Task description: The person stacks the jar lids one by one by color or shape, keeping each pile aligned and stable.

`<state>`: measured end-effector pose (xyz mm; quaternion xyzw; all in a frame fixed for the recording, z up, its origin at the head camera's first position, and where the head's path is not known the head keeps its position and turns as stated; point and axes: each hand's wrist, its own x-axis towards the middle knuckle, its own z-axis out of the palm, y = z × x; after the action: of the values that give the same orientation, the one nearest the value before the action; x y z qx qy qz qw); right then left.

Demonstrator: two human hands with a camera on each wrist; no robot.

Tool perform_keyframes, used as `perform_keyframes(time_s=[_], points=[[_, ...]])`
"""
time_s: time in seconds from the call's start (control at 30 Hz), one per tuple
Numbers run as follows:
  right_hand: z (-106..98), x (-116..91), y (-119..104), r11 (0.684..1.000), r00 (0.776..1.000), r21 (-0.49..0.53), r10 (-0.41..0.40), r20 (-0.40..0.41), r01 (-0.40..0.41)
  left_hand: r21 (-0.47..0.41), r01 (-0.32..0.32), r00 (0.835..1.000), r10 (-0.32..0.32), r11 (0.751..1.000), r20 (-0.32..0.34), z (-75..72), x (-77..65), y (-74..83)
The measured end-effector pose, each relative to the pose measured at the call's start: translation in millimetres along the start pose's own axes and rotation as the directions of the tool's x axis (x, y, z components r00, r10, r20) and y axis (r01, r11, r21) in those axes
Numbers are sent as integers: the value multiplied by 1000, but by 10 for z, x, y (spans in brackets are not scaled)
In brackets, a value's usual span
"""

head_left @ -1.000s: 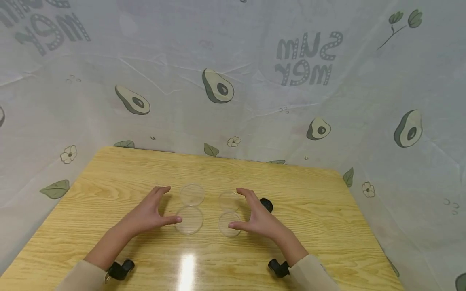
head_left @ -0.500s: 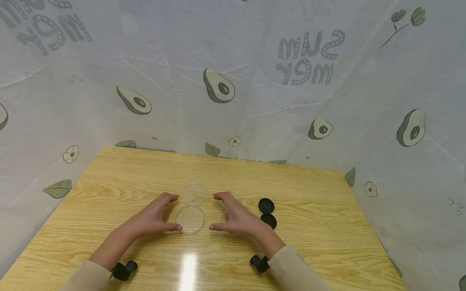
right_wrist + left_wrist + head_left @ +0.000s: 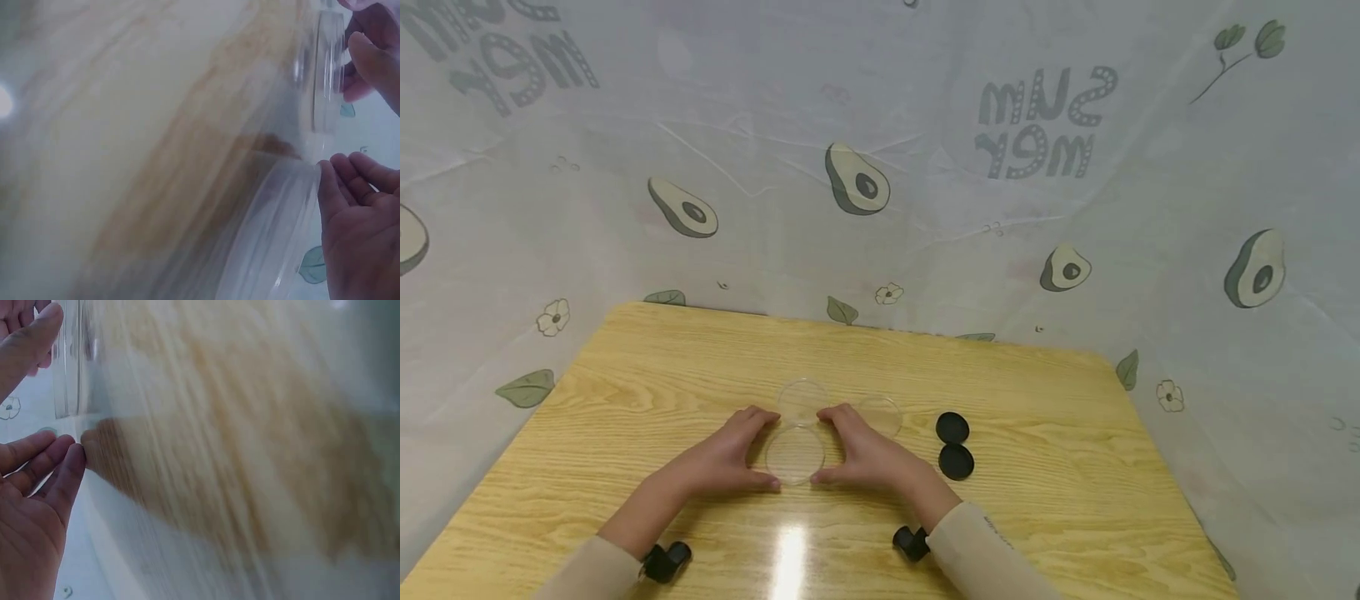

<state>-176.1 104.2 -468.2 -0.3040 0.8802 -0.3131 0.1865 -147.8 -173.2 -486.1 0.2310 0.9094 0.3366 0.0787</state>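
Clear plastic near dish (image 3: 794,455) lies flat on the wooden worktop (image 3: 625,400) in the head view, now cupped by both hands: the left hand (image 3: 726,457) and right hand (image 3: 865,454) have closed in since a second ago, the right leaving the other dishes (image 3: 880,415) and two black caps (image 3: 955,446), so the work appears centred on this dish. Left wrist view, blurred: fingers (image 3: 59,465) and thumb curved, loosely spread, at the dish rim. Right wrist view: likewise, fingertips (image 3: 331,181) at the rim (image 3: 322,81); firm pinching cannot be told.
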Motion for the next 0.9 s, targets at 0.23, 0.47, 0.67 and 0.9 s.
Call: perform_keyframes(time_s=[0.23, 0.47, 0.67, 0.9], points=[[57, 50, -8, 999, 1000, -32, 0, 1, 0, 26, -19, 1000, 19, 999, 1, 36, 31, 14], [104, 73, -53, 996, 1000, -90, 4, 10, -3, 67, -40, 999, 40, 997, 8, 64, 43, 62], [125, 78, -73, 989, 1000, -145, -6, 8, 7, 78, -44, 999, 43, 996, 14, 57, 52, 125], [129, 83, -83, 990, 1000, -142, -6, 3, 7, 75, -37, 999, 36, 996, 12, 53, 58, 124]])
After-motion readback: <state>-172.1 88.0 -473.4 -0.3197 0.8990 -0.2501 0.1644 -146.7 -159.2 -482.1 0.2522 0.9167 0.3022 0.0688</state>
